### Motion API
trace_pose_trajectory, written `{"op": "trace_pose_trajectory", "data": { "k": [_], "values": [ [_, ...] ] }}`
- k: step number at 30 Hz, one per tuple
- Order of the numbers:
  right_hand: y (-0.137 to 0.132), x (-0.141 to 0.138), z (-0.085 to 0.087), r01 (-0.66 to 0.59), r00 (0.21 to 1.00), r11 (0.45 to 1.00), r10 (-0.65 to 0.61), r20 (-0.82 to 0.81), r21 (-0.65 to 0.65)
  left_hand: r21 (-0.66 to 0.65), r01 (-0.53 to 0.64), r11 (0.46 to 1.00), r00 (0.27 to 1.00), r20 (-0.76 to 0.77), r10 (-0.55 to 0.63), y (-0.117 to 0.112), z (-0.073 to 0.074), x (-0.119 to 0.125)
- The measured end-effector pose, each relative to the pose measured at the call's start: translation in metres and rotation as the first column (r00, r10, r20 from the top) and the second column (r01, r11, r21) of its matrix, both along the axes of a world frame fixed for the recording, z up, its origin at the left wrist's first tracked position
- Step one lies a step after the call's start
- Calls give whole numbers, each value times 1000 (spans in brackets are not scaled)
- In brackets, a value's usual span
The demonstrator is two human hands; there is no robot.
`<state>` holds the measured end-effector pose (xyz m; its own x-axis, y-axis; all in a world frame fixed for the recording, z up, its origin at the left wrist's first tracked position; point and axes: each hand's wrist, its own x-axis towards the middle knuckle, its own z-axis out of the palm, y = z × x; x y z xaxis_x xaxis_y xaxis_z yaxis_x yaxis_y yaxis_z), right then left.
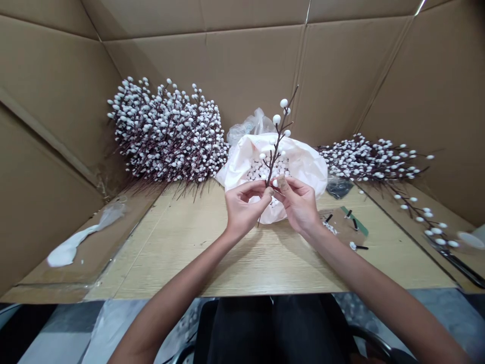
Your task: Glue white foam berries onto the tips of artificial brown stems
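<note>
My left hand pinches the lower stem of a dark brown twig that stands upright and carries a few white foam buds near its top. My right hand is closed beside it, thumb and taped forefinger pinching a small white bud against the stem. Both hands hover over the wooden table, just in front of a white plastic bag full of loose white buds.
A big pile of finished budded twigs leans at the back left; a flatter pile lies at the right, with more twigs beside it. Cardboard walls enclose the table. A white glue-like smear sits at the left, small black pieces at the right.
</note>
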<state>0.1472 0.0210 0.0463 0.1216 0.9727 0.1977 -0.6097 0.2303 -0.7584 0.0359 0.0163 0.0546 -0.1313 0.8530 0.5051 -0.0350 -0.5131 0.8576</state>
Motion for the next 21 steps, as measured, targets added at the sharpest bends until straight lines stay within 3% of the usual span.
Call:
{"op": "trace_pose_trajectory", "data": {
  "k": [21],
  "values": [
    [1,-1,-3,33,999,999,-33,20,3,15,2,1000,1000,-7,-2,-2,-1,2]
  ]
}}
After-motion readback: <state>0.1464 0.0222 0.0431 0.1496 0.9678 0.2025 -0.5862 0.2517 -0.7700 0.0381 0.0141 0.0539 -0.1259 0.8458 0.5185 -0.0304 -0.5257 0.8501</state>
